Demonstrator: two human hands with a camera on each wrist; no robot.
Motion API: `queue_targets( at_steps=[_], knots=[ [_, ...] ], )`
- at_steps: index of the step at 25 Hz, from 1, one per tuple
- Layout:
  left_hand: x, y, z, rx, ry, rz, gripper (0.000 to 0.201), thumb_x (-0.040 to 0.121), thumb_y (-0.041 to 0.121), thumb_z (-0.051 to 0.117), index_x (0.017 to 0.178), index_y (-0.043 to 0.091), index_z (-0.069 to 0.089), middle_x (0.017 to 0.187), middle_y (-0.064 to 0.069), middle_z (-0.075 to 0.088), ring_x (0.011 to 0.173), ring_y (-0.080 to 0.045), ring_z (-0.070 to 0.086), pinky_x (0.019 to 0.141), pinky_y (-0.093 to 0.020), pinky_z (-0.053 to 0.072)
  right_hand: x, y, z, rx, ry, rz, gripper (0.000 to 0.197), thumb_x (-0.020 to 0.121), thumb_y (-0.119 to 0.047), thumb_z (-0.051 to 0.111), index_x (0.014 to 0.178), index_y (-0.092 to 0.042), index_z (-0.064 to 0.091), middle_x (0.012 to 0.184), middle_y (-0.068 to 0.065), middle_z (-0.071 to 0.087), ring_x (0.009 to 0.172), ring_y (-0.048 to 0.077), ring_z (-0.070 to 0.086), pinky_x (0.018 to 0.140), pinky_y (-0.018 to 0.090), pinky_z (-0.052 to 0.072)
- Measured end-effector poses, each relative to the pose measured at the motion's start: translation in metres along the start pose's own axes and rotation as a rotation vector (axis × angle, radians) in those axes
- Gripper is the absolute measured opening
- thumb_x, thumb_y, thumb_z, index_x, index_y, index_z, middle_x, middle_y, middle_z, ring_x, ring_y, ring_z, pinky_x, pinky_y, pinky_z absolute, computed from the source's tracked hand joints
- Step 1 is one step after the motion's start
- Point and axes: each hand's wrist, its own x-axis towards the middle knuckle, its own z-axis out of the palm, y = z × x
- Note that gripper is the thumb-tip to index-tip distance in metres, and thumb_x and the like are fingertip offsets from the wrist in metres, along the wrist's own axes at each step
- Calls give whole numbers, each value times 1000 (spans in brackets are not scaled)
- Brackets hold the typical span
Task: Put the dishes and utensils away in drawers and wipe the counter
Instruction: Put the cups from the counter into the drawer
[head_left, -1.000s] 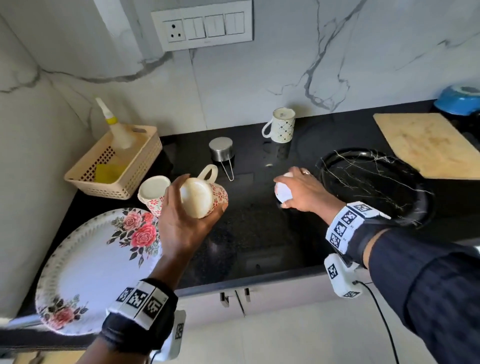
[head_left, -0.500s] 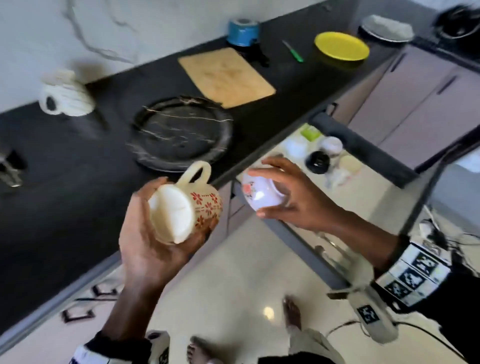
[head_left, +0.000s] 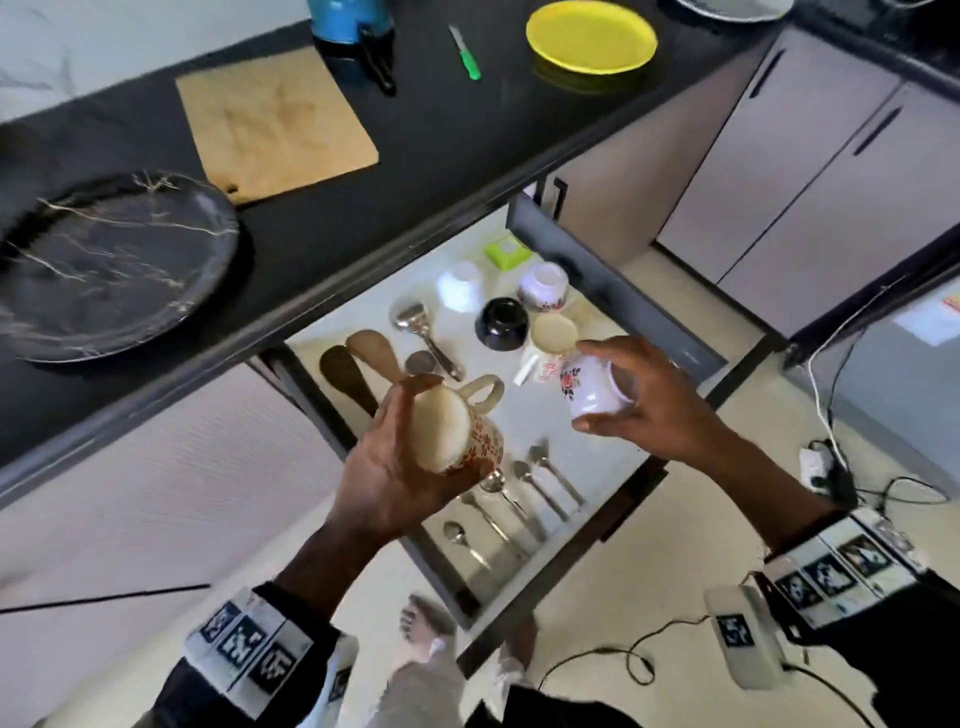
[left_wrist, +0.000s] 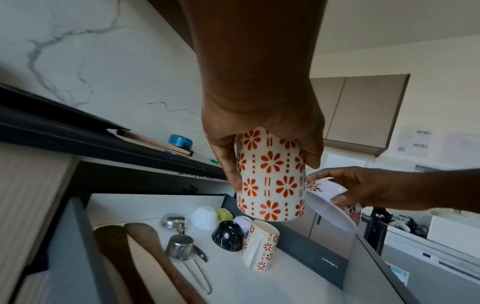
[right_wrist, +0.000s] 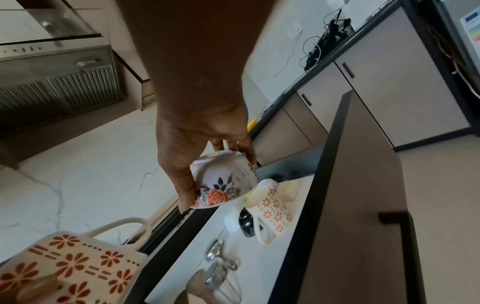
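Observation:
My left hand (head_left: 400, 467) grips a cream mug with orange flowers (head_left: 457, 431) (left_wrist: 271, 176) (right_wrist: 70, 267), tilted on its side above the open drawer (head_left: 613, 306). My right hand (head_left: 649, 410) holds a small white bowl with a rose print (head_left: 592, 387) (right_wrist: 223, 183) (left_wrist: 324, 189) over the drawer's right part. Beneath it in the drawer lies a matching flowered mug (head_left: 553, 343) (left_wrist: 262, 246) (right_wrist: 272, 209), beside a black bowl (head_left: 503, 323), a rose bowl (head_left: 543, 286) and a white bowl (head_left: 460, 286), all upside down.
The drawer also holds wooden spatulas (head_left: 358, 364), steel scoops (head_left: 421, 332), several spoons (head_left: 519, 499) and a green box (head_left: 506, 252). On the black counter (head_left: 441, 135) lie a black marble plate (head_left: 104, 260), a wooden board (head_left: 275, 124), a green knife (head_left: 465, 52), a yellow plate (head_left: 589, 36).
I have turned right from the counter to the open drawer. Both hands carried the mug and the small bowl off the counter and now hold them over the drawer.

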Motion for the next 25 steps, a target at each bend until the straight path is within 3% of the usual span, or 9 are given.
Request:
queue_targets(
  at_steps=[2,4,6,8,10,15,18,21,25],
  knots=[
    [19,3,14,58,-27,37,87,59,61,78,130,28,39,128,19,50,112,-4,54,82,-32,56,21,23,-17,-65,-41,59,93,60,-41,91,140,-27,46,131,-6,46,120,13,47,100,30,42],
    [36,-4,24,87,-72,67,87,60,61,78,130,31,36,129,15,49,110,-10,56,80,-36,57,38,46,-26,-145,-78,105,98,56,-42,93,140,-26,45,131,-5,45,120,15,47,97,29,41],
    [48,-10,35,120,-132,47,85,60,56,79,129,35,34,129,12,48,107,-19,60,80,-45,57,58,67,-36,-185,-142,114,100,52,-48,92,139,-27,46,130,-1,47,116,17,48,97,36,47],
    [55,-9,49,192,-188,20,85,62,51,81,130,35,33,130,12,47,104,-20,60,81,-44,56,74,78,-45,-228,-202,84,101,50,-54,90,137,-29,46,127,0,49,114,18,50,96,44,48],
    [66,-1,68,279,-244,-5,86,63,48,83,132,34,33,128,13,47,102,-20,60,80,-41,55,89,87,-55,-251,-237,65,99,51,-48,92,137,-28,48,126,-1,49,114,18,50,97,45,48],
    [115,33,125,391,-249,-60,87,61,56,81,130,33,34,124,16,50,99,-14,56,76,-32,50,101,131,-85,-101,-257,14,90,53,-36,95,131,-30,50,127,-4,47,115,17,49,97,41,49],
    [143,37,161,537,-315,-73,91,61,53,81,133,31,31,130,9,50,106,-18,55,78,-35,52,113,163,-93,16,-274,-9,91,53,-34,95,132,-32,51,129,-7,51,117,17,51,98,37,47],
    [141,31,192,625,-395,-148,90,61,48,82,132,31,29,132,4,51,109,-23,56,78,-39,54,121,182,-90,-47,-403,-30,99,53,-38,94,139,-31,45,133,-6,49,122,20,48,100,36,43],
    [134,19,214,719,-452,-205,88,60,41,83,133,29,34,128,3,54,109,-22,56,73,-37,55,142,179,-76,-268,-740,-110,112,56,-39,93,148,-22,32,146,1,41,130,22,42,100,30,38]
  ],
)
